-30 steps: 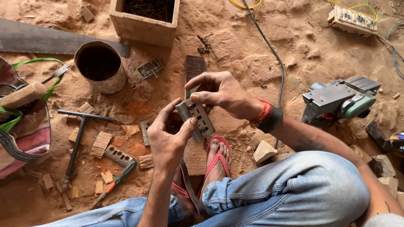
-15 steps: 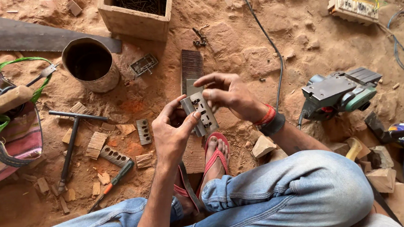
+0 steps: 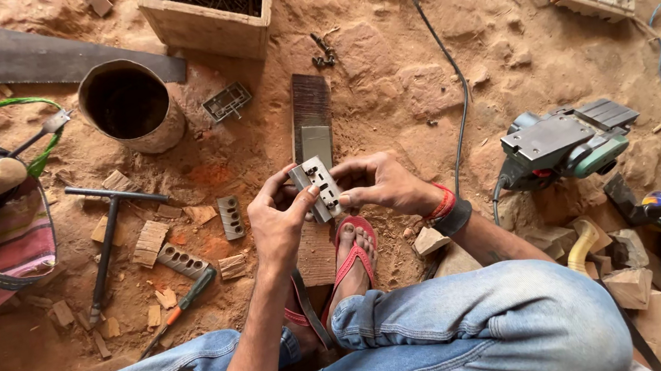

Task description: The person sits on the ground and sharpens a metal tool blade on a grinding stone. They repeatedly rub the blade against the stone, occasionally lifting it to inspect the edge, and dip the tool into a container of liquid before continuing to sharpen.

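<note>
- Left hand and right hand both pinch a small metal hinge — fingers closed on its edges, held above the red sandal.
- Left: hammer, tin can.
- Right: electric planer on sandy ground.

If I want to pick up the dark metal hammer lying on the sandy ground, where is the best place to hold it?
Grip the dark metal hammer at mid-handle, coming from above. The long thin handle lies flat and bare there; wood chips crowd the head end.
</note>
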